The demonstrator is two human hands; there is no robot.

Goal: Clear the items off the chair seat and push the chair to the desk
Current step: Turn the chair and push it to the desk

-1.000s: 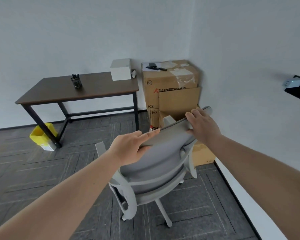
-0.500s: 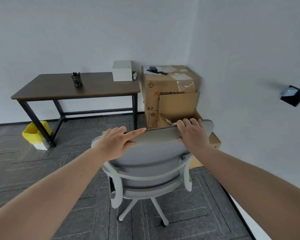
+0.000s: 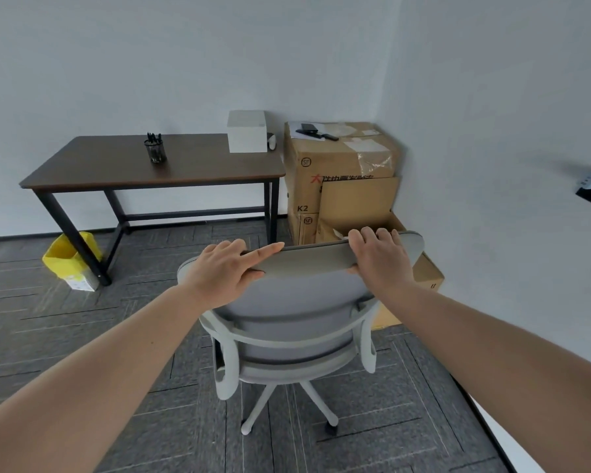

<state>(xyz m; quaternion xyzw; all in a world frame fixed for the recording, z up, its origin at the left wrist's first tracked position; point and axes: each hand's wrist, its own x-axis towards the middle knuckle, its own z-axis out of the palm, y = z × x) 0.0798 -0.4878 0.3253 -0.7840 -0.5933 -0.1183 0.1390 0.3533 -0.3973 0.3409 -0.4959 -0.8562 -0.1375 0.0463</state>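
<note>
A grey office chair [image 3: 297, 308] on white wheeled legs stands in front of me, its back toward me and its seat hidden behind the backrest. My left hand [image 3: 224, 273] grips the left part of the backrest's top edge, fingers over the rim. My right hand [image 3: 381, 259] holds the right part of the same edge. The dark wooden desk [image 3: 123, 169] with black legs stands against the far wall, ahead and to the left of the chair.
On the desk stand a black pen cup [image 3: 155, 150] and a white box [image 3: 247, 135]. Stacked cardboard boxes [image 3: 335, 165] fill the corner just beyond the chair, with dark items on top. A yellow bin [image 3: 70, 259] sits by the desk's left leg. Wall close on the right.
The chair has turned from a slanted position to square in front of me, backrest level. Both hands stayed on its top edge, and the view shifted so the desk appears slightly nearer.
</note>
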